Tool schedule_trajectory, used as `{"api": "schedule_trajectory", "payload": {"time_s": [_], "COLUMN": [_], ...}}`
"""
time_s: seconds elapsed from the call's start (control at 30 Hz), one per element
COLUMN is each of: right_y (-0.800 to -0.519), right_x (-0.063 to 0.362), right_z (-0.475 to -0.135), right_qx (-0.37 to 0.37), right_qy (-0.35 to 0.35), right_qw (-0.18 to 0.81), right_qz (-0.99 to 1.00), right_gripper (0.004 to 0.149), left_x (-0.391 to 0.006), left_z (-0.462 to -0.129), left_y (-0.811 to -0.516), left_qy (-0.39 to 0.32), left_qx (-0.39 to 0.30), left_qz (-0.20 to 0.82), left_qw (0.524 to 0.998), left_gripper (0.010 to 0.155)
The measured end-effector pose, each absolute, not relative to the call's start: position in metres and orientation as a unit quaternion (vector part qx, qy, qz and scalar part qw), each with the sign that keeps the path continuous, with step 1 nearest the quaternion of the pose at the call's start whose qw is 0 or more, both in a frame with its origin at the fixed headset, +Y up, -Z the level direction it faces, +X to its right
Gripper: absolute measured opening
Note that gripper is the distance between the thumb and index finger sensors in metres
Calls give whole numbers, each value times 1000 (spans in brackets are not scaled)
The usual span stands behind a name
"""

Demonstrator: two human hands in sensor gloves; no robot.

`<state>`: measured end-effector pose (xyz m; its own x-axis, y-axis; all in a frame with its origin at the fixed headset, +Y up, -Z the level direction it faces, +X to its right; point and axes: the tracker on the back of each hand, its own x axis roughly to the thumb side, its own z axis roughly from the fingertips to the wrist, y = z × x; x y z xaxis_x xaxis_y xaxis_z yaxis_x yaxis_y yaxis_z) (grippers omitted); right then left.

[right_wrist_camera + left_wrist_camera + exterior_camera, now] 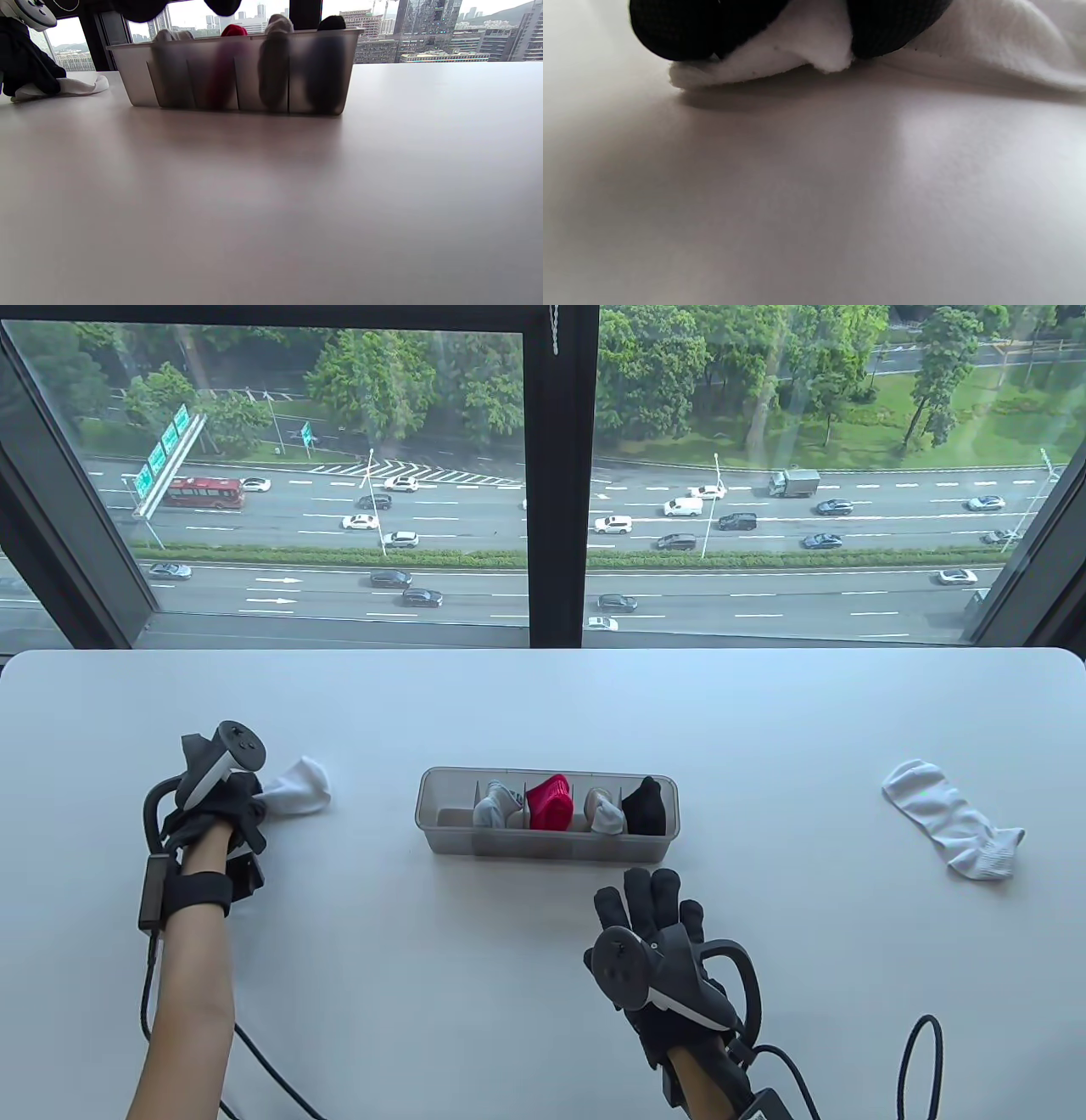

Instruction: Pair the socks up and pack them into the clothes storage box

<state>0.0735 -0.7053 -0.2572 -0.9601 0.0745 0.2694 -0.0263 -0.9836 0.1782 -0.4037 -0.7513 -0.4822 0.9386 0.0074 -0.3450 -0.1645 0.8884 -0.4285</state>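
Surface: white surface [543,712] set against a window [339,475] over a busy road; it carries every item, within reach of both hands.
Right hand: right hand [649,912], nearest the viewer, fingers spread straight and holding nothing; it lies just in front of the box, probably free for the far sock.
Left hand: left hand [216,806], at the left, fingers curled onto one end of a white sock [297,787]; the left wrist view shows fingertips [674,29] pinching the fabric against the surface, apparently to gather it.
Storage box: translucent divided storage box [433,814] at centre; four compartments hold rolled pairs upright (grey-white, red, grey-white, black), the leftmost compartment is free.
Loose sock: second white sock [950,819] lying flat far right, well apart from its likely mate; the last pair looks unmade.
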Motion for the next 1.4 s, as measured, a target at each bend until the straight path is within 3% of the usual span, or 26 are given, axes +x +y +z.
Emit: {"api": "schedule_trajectory", "payload": {"time_s": [0.1, 0.3, 0.4, 0.6, 0.77, 0.93, 1.07, 1.17, 1.27, 1.4], "right_y": [-706, -700, -694, -681, -686, -701, -708, -711, -714, -712], "right_x": [67, 55, 48, 47, 60, 78, 80, 77, 75, 75], "right_z": [-255, -246, -240, -233, -242, -256, -266, -271, -271, -271], "right_qx": [152, 184, 209, 246, 259, 237, 217, 212, 220, 225], "right_qy": [93, 73, 53, -6, 18, 42, 56, 80, 115, 130], "right_qw": [27, 48, 87, 149, 178, 303, 252, 251, 204, 163], "right_qz": [984, 979, 973, 958, 949, 922, 942, 941, 947, 952], "right_gripper": [69, 75, 83, 95, 95, 66, 43, 42, 41, 42], "left_x": [-387, -328, -279, -182, -129, -117, -127, -132, -143, -149], "left_z": [-457, -389, -347, -293, -270, -266, -267, -266, -267, -265], "left_y": [-739, -670, -647, -645, -660, -682, -687, -691, -693, -695], "left_qy": [145, 35, -39, -182, -255, -253, -234, -203, -168, -142], "left_qx": [-246, -175, -145, -135, -137, -137, -159, -153, -78, -36], "left_qz": [51, 121, 190, 186, 235, 324, 305, 263, 295, 309], "left_qw": [957, 976, 970, 956, 928, 901, 909, 931, 937, 940], "left_gripper": [47, 47, 47, 46, 45, 45, 61, 56, 48, 44]}}
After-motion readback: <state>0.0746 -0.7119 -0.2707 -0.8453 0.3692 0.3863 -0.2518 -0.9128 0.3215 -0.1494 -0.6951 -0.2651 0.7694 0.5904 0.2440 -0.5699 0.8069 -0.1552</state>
